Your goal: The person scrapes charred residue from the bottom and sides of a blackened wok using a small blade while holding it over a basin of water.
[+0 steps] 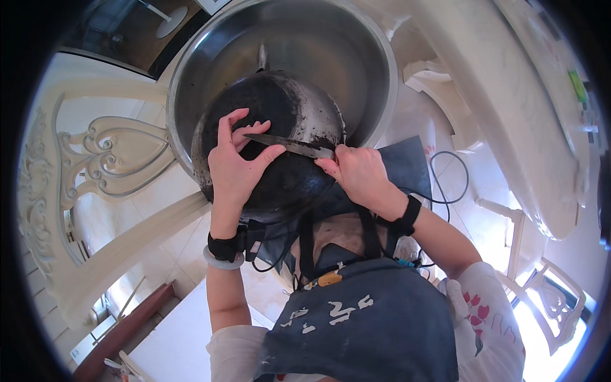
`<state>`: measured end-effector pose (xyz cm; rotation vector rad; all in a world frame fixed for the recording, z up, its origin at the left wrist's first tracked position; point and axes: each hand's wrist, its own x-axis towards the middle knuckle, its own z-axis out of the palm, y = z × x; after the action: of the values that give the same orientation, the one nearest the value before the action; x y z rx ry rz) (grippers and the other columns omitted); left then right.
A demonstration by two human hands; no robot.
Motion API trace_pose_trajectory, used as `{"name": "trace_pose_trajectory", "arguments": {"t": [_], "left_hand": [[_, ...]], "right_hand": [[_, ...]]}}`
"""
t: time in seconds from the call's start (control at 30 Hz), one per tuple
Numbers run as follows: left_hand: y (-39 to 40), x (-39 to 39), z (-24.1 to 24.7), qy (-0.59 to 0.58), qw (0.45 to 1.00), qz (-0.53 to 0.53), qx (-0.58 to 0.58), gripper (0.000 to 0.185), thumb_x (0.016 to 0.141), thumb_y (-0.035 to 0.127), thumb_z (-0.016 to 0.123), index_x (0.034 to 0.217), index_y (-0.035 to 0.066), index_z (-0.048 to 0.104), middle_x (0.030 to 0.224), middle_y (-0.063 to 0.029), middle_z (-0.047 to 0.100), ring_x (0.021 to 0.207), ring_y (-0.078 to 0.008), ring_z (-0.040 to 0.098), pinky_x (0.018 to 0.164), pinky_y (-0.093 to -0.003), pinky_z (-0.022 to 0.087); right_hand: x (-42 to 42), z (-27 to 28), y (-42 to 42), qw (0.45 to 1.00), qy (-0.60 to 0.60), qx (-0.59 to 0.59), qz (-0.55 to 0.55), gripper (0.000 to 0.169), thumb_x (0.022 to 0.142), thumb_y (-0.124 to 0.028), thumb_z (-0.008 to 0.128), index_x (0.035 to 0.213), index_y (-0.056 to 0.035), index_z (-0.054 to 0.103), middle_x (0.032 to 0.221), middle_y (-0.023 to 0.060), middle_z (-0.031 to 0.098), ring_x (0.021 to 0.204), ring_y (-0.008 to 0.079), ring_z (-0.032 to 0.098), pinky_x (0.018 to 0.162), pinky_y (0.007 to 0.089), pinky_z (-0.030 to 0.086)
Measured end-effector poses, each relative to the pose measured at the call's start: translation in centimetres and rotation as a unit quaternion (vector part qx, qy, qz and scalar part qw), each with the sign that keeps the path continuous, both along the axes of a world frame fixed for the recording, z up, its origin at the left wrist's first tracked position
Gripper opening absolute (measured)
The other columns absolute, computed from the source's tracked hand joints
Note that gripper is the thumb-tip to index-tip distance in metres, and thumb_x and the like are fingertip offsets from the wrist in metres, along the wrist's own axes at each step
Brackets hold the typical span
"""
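Note:
A wok (267, 191) lies bottom-up, tilted on the near rim of a large stainless steel basin (377, 90). Black crust covers most of its underside, with a scraped patch of grey metal at upper right. Its handle (262, 58) points away from me into the basin. My right hand (360, 172) grips a knife, whose dark-smeared blade (291, 144) lies across the wok, tip to the left. Over the wok's left part, my left hand (236, 164) has its fingers spread, thumb at the blade near the tip. Whether the thumb presses on it is unclear.
A carved cream chair (119, 157) stands left of the basin. To the right runs a cream table (496, 95), with a cable (448, 176) looping on the tiled floor below. A dark apron (363, 324) covers my front and lap. Another chair (553, 305) is at lower right.

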<state>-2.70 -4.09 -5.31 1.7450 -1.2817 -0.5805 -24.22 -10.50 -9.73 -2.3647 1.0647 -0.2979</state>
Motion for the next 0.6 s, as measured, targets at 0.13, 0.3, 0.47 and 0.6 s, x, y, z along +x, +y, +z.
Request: {"name": "trace_pose_trajectory", "arguments": {"t": [0.13,0.3,0.47,0.6], "left_hand": [[0.1,-0.4,0.2,-0.025,1.0,0.0,-0.001,0.071,0.069,0.021,0.087,0.124,0.002,0.046,0.106,-0.0126,0.071,0.112,-0.0219,0.064,0.097,-0.0337,0.049],[-0.1,-0.4,0.3,-0.046,0.999,0.003,0.0,0.07,0.069,0.02,0.086,0.123,0.001,0.047,0.104,-0.0121,0.072,0.111,-0.0215,0.064,0.096,-0.0321,0.048],[-0.2,-0.3,0.2,-0.015,0.999,0.016,0.027,0.076,0.068,0.017,0.087,0.129,0.001,0.043,0.102,-0.0111,0.072,0.11,-0.0208,0.064,0.098,-0.0316,0.047],[0.0,-0.1,-0.3,0.047,0.998,0.019,-0.023,0.088,0.066,0.017,0.088,0.135,0.001,0.037,0.108,-0.011,0.07,0.111,-0.0218,0.064,0.099,-0.0316,0.046]], "right_hand": [[-0.5,0.1,-0.9,0.999,-0.009,-0.003,0.031,0.048,0.09,-0.046,0.059,0.071,-0.0013,0.057,0.061,0.0174,0.06,0.062,0.0381,0.061,0.058,0.0449,0.048],[-0.9,-0.7,-1.3,0.999,-0.014,-0.011,0.033,0.048,0.09,-0.045,0.059,0.069,-0.0018,0.057,0.06,0.0175,0.059,0.061,0.0383,0.061,0.058,0.045,0.048],[1.7,-0.4,-3.4,0.997,-0.021,-0.075,0.009,0.056,0.09,-0.052,0.055,0.065,-0.0023,0.059,0.057,0.0152,0.06,0.057,0.0337,0.063,0.053,0.0398,0.049],[-1.2,-0.8,-1.6,0.998,-0.04,-0.051,0.019,0.055,0.089,-0.052,0.057,0.067,-0.0013,0.059,0.057,0.0156,0.059,0.056,0.0336,0.063,0.053,0.0398,0.049]]}}
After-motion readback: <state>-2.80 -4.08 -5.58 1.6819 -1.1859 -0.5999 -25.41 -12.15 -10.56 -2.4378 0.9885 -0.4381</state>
